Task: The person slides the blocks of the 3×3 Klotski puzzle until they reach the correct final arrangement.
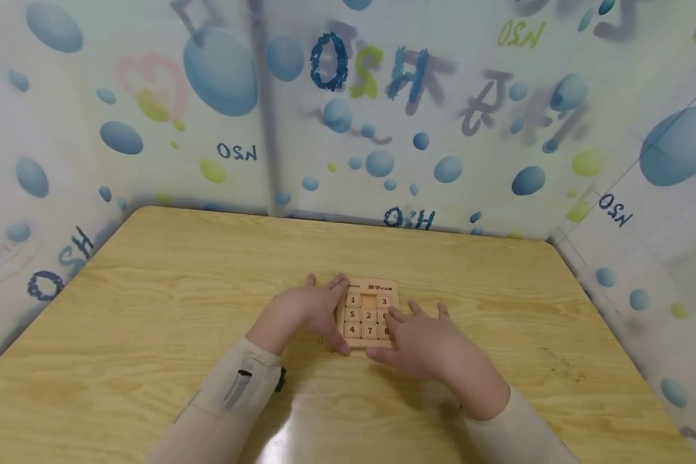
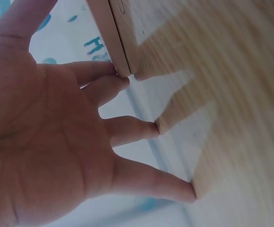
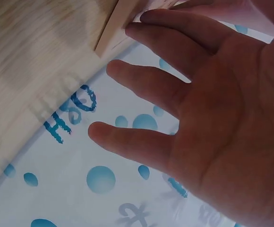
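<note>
A wooden number sliding puzzle (image 1: 369, 344) lies flat on the table. Its top row shows 1, a gap in the middle, and 3; below come 5, 2 and a tile partly covered by a fingertip, then 4, 7, 8. My left hand (image 1: 310, 310) touches the puzzle's left side, thumb by the lower corner and fingertips by the upper one; its other fingers spread outward in the left wrist view. Over the right side is my right hand (image 1: 426, 338), a fingertip at the partly covered tile (image 1: 384, 316) and the thumb by the lower edge. Its fingers look fairly straight in the right wrist view.
The light wood-grain table (image 1: 197, 258) extends around the puzzle on all sides. Behind it and at both sides hang pale curtains (image 1: 464, 77) printed with blue and green drops and letters.
</note>
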`<state>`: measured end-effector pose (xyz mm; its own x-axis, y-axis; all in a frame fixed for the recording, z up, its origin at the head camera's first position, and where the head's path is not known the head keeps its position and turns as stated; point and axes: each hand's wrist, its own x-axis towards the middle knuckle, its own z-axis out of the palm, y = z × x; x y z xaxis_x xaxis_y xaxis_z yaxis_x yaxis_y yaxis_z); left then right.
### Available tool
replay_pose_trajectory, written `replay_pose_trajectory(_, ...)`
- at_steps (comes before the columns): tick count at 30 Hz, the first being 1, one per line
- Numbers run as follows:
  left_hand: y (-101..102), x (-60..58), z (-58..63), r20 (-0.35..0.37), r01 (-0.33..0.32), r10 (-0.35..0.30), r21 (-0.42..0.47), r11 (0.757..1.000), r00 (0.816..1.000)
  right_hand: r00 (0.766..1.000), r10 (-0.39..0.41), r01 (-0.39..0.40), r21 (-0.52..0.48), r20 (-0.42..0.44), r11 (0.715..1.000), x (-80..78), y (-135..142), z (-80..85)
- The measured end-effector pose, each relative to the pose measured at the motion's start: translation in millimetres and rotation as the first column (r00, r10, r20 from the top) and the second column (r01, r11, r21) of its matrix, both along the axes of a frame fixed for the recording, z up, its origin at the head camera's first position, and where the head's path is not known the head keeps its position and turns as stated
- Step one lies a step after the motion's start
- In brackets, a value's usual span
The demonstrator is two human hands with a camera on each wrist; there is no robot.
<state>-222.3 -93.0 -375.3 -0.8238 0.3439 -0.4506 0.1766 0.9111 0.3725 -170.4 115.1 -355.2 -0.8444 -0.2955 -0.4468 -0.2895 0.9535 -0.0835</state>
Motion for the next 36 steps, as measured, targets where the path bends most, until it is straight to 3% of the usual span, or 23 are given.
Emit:
replay_pose_trajectory(9,1,-2.2,-1.5,0.005,0.021,-0.021,0.011,1.0,1.0,0.997,-0.03,0.027,-0.032,-0.067,0.999,-12.8,-1,-14.7)
replay_pose_trajectory(13,-3,-3.8,-1.9,-0.011,0.02,-0.02,-0.002,1.0,1.0,0.995,0.01,-0.018,-0.088,-0.1,0.996,-17.2,-14,-20.5)
replay_pose_trajectory(16,-5,-3.6,-2.6,-0.006,0.024,-0.024,-0.006,1.0,1.0,0.995,0.015,-0.025,-0.107,-0.094,0.994,-13.2,-19,-18.8)
replay_pose_trajectory(22,-8,-2.1,-1.1,-0.012,0.027,-0.027,0.01,1.0,1.0,0.997,0.019,-0.019,-0.007,-0.071,1.0,3.6,-10,-9.2)
replay_pose_trajectory(30,-10,-3.1,-1.0,-0.023,0.042,-0.041,0.007,0.999,0.999,0.99,0.042,-0.043,-0.007,-0.135,0.999,-7.3,-12,-13.0)
replay_pose_trajectory(36,-2,-1.9,-1.5,-0.032,0.057,-0.057,0.003,0.998,0.998,0.984,0.137,-0.139,-0.009,-0.115,0.99,5.7,-10,-12.5)
